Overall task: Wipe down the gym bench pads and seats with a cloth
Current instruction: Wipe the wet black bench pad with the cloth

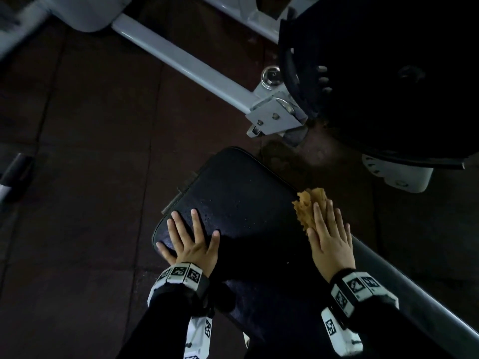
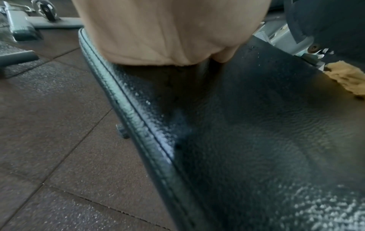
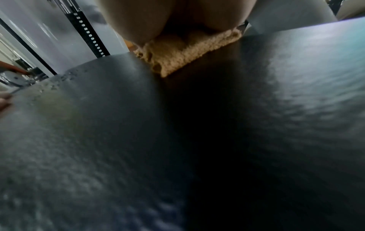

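A black padded bench seat (image 1: 241, 203) runs from the lower middle toward the centre in the head view, with small water droplets on it. My left hand (image 1: 190, 235) lies flat on its left edge, fingers spread and straight. My right hand (image 1: 330, 229) presses flat on a tan cloth (image 1: 308, 203) at the pad's right edge. The left wrist view shows my palm (image 2: 168, 31) resting on the pad (image 2: 256, 125), with the cloth (image 2: 347, 78) at far right. The right wrist view has the cloth (image 3: 183, 51) under my palm (image 3: 168, 18) on the pad (image 3: 98, 125).
A grey steel frame tube (image 1: 181, 63) crosses the floor beyond the pad to a bracket (image 1: 274, 114). A large black weight plate (image 1: 388, 81) stands at the upper right. Dark rubber floor tiles (image 1: 77, 151) lie to the left. A grey bar (image 1: 414, 288) runs past my right wrist.
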The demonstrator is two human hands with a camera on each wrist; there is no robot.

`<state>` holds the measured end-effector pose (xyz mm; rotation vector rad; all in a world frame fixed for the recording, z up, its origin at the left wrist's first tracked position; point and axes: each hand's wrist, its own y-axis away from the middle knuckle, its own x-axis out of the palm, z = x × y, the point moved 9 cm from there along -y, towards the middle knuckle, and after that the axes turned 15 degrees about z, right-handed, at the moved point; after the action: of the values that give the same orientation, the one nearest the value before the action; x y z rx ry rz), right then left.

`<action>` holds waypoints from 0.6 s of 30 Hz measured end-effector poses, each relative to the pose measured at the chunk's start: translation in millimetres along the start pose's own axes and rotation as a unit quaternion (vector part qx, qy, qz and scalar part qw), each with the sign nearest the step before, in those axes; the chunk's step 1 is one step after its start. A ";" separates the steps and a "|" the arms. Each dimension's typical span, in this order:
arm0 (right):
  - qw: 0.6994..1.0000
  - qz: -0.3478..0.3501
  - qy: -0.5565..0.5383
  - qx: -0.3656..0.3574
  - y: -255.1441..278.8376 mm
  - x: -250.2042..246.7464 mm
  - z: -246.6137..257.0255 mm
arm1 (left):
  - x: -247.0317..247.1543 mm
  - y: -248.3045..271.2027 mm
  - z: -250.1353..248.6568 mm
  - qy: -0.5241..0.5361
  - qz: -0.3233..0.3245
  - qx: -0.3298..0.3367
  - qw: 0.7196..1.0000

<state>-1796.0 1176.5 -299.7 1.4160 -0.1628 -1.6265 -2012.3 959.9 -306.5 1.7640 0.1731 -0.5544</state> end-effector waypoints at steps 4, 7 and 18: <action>1.000 -0.011 0.016 0.008 -21.1 -5.9 23.7 | 1.7 -0.2 0.4 -0.009 0.019 0.001 1.000; 0.999 -0.006 0.043 -0.011 -53.6 -17.2 59.2 | 1.3 -1.2 1.3 -0.011 0.028 -0.003 1.000; 0.962 0.053 0.172 -0.207 -108.3 -4.1 212.7 | 2.8 -2.4 1.4 -0.011 0.037 0.003 0.999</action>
<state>-2032.2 1142.0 -296.4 1.3093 0.2850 -1.2135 -2011.2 958.7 -310.0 1.7627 0.0909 -0.5220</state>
